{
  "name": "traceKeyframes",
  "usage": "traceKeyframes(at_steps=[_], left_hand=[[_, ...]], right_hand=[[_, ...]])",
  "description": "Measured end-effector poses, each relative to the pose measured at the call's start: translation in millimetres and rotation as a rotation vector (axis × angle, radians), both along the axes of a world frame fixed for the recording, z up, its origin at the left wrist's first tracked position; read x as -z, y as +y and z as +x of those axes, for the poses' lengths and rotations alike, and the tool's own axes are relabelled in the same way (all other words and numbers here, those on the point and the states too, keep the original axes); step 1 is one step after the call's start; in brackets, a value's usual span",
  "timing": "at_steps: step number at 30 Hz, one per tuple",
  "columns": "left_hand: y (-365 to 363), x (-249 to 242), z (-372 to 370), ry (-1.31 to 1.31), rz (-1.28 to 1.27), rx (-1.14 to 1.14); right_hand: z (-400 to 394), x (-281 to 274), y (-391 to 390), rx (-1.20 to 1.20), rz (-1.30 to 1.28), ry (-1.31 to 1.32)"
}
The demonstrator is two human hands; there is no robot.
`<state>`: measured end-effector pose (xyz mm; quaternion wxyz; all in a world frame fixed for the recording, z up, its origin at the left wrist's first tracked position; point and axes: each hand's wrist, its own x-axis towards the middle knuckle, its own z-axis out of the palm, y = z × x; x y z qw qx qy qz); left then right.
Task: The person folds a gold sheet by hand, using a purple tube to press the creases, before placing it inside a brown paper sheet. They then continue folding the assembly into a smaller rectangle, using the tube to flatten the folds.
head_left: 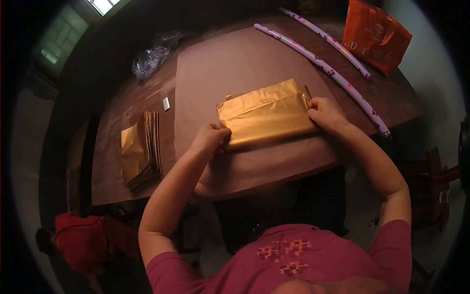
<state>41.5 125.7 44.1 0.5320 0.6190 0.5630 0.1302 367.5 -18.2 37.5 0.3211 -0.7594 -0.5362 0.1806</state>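
Observation:
Folded gold paper (269, 117) lies over the large brown sheet in front of me, its near edge a smooth fold and its far layers uneven. My left hand (210, 138) pinches the near left corner between thumb and fingers. At the right edge, my right hand (327, 113) grips the paper with its fingers closed. Left of my left hand stands a stack of folded gold paper (139, 152), its layers fanned a little on the right side.
A large brown sheet (215, 73) covers the middle of the wooden table (110, 176). A small silvery piece (166, 104) and clear plastic (149, 61) lie left. Two patterned purple rolls (338, 78) and an orange bag (376, 36) are at right. A red chair (435, 171) stands lower right.

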Motion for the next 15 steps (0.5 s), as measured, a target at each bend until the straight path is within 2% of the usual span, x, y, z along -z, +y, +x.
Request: traceKeyframes(at_steps=[3, 7, 8, 10, 15], left_hand=[[-7, -12, -1, -0.094, -0.106, -0.085], [-10, -12, -5, -0.124, -0.138, -0.057], [-12, -12, -4, -0.112, -0.100, -0.050], [-16, -13, -2, -0.097, -0.070, -0.037], [-17, -9, 3, -0.189, 0.082, -0.056]], right_hand=[[-1, -4, -1, 0.021, -0.027, -0.008], [2, -5, -2, 0.014, -0.040, 0.055], [4, -3, -1, 0.014, -0.044, 0.058], [8, 2, -2, 0.031, -0.145, 0.369], [7, 2, -14, 0.022, -0.009, 0.320]])
